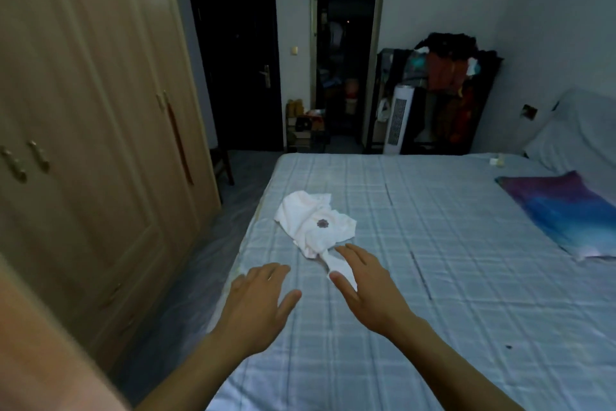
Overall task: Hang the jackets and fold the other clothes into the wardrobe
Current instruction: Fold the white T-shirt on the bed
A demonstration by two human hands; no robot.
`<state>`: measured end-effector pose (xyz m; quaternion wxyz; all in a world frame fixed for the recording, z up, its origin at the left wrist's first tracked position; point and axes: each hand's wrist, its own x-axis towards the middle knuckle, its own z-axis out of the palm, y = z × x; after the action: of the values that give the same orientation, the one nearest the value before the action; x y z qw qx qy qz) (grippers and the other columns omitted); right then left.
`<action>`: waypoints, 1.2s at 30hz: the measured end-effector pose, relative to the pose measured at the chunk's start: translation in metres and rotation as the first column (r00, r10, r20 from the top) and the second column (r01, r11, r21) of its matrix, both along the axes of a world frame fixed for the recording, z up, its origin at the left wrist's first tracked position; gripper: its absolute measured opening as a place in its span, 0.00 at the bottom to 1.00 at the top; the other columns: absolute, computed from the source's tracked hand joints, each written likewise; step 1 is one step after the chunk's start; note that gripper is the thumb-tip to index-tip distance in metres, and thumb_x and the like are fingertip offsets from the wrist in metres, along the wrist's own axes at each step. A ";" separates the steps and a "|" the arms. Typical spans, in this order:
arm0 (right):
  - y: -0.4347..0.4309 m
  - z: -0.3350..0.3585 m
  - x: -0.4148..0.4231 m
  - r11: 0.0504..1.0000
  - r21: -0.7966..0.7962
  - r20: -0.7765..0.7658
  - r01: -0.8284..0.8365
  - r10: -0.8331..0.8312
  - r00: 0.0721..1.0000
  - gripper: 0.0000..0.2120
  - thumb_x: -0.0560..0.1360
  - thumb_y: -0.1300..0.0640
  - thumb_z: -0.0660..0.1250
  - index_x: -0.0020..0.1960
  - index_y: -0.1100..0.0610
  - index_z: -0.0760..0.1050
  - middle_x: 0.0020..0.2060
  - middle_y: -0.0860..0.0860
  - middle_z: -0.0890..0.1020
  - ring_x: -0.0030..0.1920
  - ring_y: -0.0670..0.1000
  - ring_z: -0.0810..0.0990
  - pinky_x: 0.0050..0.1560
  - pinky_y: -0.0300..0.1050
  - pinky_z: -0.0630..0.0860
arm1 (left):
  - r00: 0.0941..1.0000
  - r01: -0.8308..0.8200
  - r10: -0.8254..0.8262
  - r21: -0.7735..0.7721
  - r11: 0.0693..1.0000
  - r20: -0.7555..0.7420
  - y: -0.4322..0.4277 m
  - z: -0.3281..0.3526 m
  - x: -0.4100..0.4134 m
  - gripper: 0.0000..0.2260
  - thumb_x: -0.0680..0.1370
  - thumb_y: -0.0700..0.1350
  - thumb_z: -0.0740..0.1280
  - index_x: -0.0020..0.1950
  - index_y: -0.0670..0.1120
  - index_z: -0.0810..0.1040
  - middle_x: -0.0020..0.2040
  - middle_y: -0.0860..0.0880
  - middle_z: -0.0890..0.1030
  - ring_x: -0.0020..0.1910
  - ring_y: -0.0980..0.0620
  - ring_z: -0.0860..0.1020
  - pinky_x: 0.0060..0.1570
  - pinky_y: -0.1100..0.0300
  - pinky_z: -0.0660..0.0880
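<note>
A crumpled white garment [315,222] with a small dark print lies near the left edge of the bed [433,277]. Both hands are stretched out over the checked sheet just in front of it. My right hand [365,284] has its fingers spread, and its fingertips lie over the garment's near tail. My left hand [258,302] hovers open to the left of that tail, a little short of the cloth. The wooden wardrobe [93,130] stands at the left with its doors closed.
A narrow strip of floor [213,264] runs between wardrobe and bed. A purple-blue pillow [563,210] lies at the right. Beyond the bed are a dark door [236,57], an open doorway [346,57], a white tower fan [398,119] and a rack piled with clothes [453,84].
</note>
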<state>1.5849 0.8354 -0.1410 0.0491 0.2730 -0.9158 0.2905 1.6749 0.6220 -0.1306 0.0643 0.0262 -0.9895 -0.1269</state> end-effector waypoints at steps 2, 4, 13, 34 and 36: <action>0.020 0.005 -0.018 0.999 -0.038 -0.018 0.018 -0.018 1.000 0.27 0.81 0.40 0.56 0.77 0.50 0.61 0.76 0.48 0.64 0.75 0.48 0.61 0.74 0.47 0.60 | 1.000 0.012 -0.012 -0.011 1.000 -0.022 0.015 0.008 -0.022 0.25 0.82 0.62 0.52 0.77 0.53 0.61 0.76 0.55 0.65 0.73 0.54 0.65 0.73 0.54 0.59; 0.035 0.007 -0.035 0.997 -0.058 -0.026 0.046 -0.047 0.999 0.27 0.81 0.41 0.57 0.77 0.50 0.61 0.76 0.48 0.64 0.75 0.48 0.60 0.75 0.46 0.59 | 0.999 0.017 -0.017 0.001 1.000 -0.048 0.025 0.012 -0.042 0.25 0.82 0.62 0.53 0.76 0.53 0.62 0.75 0.55 0.66 0.72 0.54 0.66 0.72 0.55 0.60; 0.048 -0.012 -0.105 0.993 0.041 -0.029 0.109 -0.108 0.994 0.27 0.81 0.41 0.57 0.77 0.48 0.59 0.76 0.48 0.63 0.76 0.47 0.59 0.74 0.43 0.57 | 0.994 0.074 -0.068 0.066 0.995 -0.080 0.026 -0.005 -0.144 0.20 0.82 0.61 0.56 0.71 0.54 0.68 0.69 0.55 0.72 0.66 0.53 0.71 0.66 0.56 0.65; -0.057 -0.054 -0.313 0.948 0.272 0.121 0.165 -0.204 0.971 0.28 0.81 0.44 0.59 0.77 0.50 0.58 0.76 0.49 0.62 0.76 0.50 0.59 0.75 0.47 0.59 | 0.998 0.043 -0.053 0.224 0.974 0.040 -0.106 -0.088 -0.372 0.24 0.80 0.59 0.61 0.73 0.51 0.67 0.71 0.53 0.71 0.67 0.49 0.70 0.64 0.54 0.67; -0.058 -0.063 -0.326 0.946 0.290 0.146 0.148 -0.196 0.970 0.28 0.81 0.44 0.59 0.77 0.51 0.58 0.76 0.50 0.63 0.76 0.50 0.60 0.75 0.47 0.59 | 0.996 0.035 -0.053 0.241 0.970 0.068 -0.108 -0.096 -0.383 0.23 0.80 0.58 0.61 0.73 0.51 0.66 0.70 0.52 0.71 0.67 0.48 0.70 0.64 0.54 0.67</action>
<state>1.2589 0.7770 -0.2044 -0.0439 0.1698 -0.9685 0.1770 1.2915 0.5140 -0.2265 0.0212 0.0166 -0.9690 -0.2457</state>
